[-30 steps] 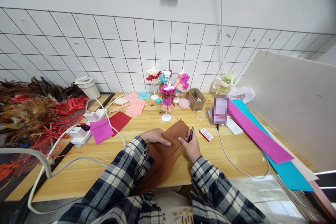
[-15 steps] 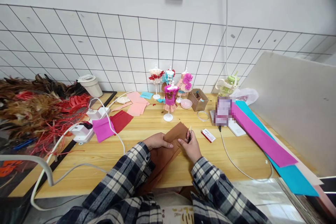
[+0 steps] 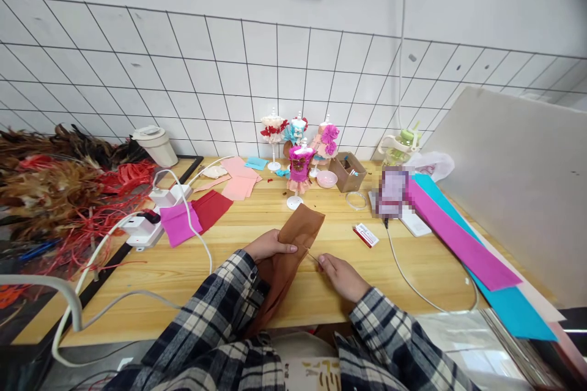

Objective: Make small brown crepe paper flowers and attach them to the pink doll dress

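Note:
A folded strip of brown crepe paper point(image 3: 300, 226) slants over the table's front edge, its lower part trailing toward my lap. My left hand point(image 3: 272, 245) is closed on it, thumb on top. My right hand point(image 3: 343, 275) lies just to the right, closed around what looks like scissors point(image 3: 312, 256); only their thin blades show, with the tips at the paper's right edge. Fingers hide the handles. Beyond the paper stands a small dress form point(image 3: 301, 166) in magenta paper on a white base.
Behind it are several more decorated forms point(image 3: 274, 131), a pink bowl point(image 3: 327, 179) and a cardboard box point(image 3: 348, 172). To the left lie red paper point(image 3: 211, 209), magenta paper point(image 3: 178, 224) and a power strip point(image 3: 143, 229) with cables. Long paper strips point(image 3: 463, 232) and a phone point(image 3: 392, 192) are on the right.
My right hand has drawn back to the right and down, off the paper. The scissors have swung from pointing up to pointing left at the paper's edge. My left hand keeps its hold.

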Available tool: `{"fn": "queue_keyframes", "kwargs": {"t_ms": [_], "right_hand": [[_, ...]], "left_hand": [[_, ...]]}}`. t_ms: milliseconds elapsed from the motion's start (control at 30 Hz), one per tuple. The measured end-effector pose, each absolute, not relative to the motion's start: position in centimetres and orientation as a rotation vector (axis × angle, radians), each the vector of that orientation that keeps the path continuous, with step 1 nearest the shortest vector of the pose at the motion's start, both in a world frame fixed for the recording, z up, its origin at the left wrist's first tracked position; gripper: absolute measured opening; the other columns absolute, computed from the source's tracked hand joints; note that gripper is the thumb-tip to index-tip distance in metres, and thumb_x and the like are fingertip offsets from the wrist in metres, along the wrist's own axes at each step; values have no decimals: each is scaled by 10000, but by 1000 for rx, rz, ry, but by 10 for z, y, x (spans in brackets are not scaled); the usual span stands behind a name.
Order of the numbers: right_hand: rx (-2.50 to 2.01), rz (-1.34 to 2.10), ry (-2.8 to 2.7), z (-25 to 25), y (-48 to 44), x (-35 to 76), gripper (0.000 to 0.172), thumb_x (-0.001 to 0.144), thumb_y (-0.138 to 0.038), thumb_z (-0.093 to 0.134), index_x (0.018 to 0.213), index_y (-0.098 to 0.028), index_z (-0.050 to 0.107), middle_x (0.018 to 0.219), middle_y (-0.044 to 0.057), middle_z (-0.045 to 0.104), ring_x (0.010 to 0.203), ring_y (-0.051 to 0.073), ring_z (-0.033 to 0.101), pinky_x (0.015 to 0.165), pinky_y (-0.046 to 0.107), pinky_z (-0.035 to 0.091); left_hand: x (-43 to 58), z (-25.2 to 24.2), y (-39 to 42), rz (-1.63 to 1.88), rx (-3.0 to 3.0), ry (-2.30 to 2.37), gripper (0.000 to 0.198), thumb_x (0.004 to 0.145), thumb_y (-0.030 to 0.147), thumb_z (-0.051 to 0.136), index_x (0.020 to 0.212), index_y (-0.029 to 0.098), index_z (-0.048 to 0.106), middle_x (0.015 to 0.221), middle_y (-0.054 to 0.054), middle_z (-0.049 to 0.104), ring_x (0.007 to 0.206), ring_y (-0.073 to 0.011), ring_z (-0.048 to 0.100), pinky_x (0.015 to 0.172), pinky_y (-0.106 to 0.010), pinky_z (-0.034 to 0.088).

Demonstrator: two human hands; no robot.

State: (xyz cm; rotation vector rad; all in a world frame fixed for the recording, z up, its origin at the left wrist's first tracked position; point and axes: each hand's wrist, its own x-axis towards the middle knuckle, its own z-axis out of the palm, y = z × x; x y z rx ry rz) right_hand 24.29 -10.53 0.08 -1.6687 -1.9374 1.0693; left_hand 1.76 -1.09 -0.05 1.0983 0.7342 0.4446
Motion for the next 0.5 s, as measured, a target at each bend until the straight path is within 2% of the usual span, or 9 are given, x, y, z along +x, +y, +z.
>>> {"fn": "queue_keyframes", "kwargs": {"t_ms": [233, 500], "right_hand": [[-1618, 972, -1964, 2, -104, 232, 445, 946, -515, 160, 783, -216, 446, 710, 26, 541, 705, 180, 526, 702, 300, 395], [-1593, 961, -1937, 7, -107, 242, 470, 958, -504, 165, 816, -221, 512, 704, 9, 565, 684, 162, 531, 677, 275, 391]], "left_hand": [[19, 3, -14, 440, 1081, 753, 428, 584, 278, 809, 975, 137, 709, 992, -68, 725, 947, -235, 645, 909, -345, 446], [18, 6, -16, 489, 1059, 735, 476, 552, 267, 827, 991, 133, 701, 980, -67, 728, 955, -228, 643, 936, -341, 429]]}}
